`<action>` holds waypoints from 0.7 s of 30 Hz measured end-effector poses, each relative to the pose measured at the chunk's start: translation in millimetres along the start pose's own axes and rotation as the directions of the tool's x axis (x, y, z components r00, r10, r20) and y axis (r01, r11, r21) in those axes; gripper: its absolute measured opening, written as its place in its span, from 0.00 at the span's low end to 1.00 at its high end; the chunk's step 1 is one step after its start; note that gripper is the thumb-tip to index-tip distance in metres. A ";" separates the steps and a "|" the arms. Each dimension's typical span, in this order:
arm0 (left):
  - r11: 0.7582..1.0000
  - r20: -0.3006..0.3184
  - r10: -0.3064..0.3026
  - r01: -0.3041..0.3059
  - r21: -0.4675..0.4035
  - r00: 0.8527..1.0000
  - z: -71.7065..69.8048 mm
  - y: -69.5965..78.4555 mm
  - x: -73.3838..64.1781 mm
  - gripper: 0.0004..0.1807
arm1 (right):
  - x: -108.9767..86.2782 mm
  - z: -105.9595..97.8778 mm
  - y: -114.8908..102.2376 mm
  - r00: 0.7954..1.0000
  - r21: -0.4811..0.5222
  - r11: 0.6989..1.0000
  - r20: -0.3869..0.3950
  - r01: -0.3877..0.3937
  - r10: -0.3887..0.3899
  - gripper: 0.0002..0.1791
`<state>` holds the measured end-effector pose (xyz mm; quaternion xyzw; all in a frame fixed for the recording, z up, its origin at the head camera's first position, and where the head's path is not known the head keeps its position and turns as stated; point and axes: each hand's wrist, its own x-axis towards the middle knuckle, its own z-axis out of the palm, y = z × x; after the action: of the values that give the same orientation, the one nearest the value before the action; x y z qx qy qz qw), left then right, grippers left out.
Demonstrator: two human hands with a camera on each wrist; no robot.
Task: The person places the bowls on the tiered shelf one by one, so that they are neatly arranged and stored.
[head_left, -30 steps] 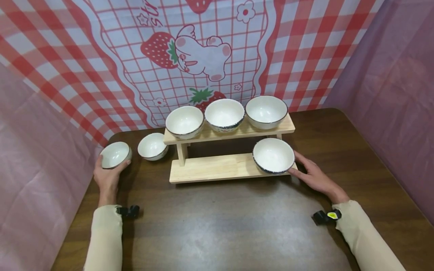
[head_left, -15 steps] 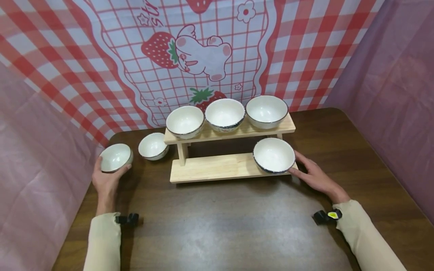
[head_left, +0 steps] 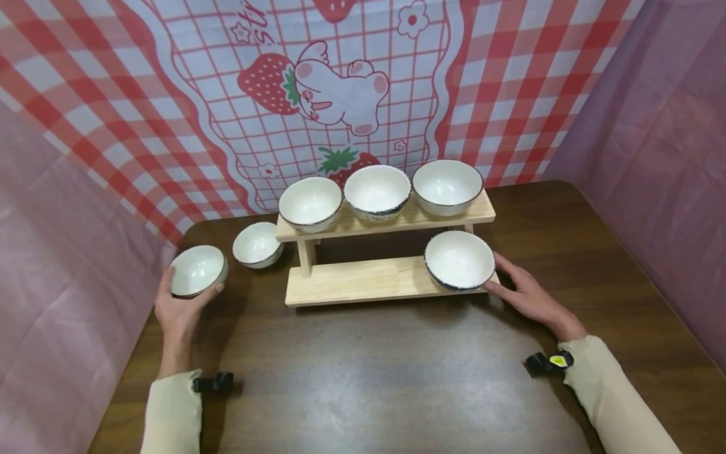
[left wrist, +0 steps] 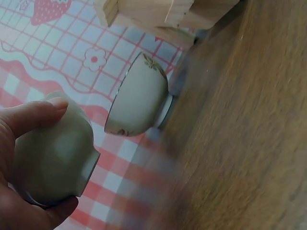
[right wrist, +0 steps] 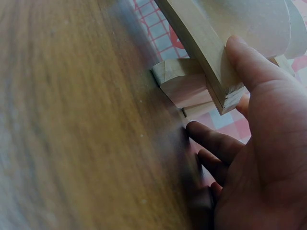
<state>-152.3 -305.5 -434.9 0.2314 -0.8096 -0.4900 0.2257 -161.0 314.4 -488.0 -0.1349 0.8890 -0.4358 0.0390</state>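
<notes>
In the head view my left hand grips a small white bowl with a dark rim, thumb on one side and fingers on the other. The left wrist view shows that bowl's pale outside and foot tilted in the grasp. A second small bowl with a flower pattern stands on the table beside it. My right hand is at a white bowl with a blue-speckled rim, on the right end of the lower shelf. Its thumb rests against the bowl's side, while other fingers hang loosely curled below the shelf.
The two-tier wooden stand carries a left bowl, a middle bowl and a right bowl on its upper shelf. A checked strawberry cloth hangs behind the brown table. Pink cloth borders the left side.
My left hand has drawn slightly back towards me with the small bowl in its grasp. The right hand and the bowl beside it have stayed in place.
</notes>
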 end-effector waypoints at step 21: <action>0.996 0.067 0.085 -0.086 0.014 0.994 -1.1 20.0 -36.2 0.55 | 1.1 -0.5 -3.4 1.000 0.008 1.000 0.012 -0.012 0.012 0.40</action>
<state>-126.0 -276.5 -421.5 0.1818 -0.8300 -0.4804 0.2176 -161.5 312.4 -485.0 -0.1319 0.8878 -0.4383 0.0476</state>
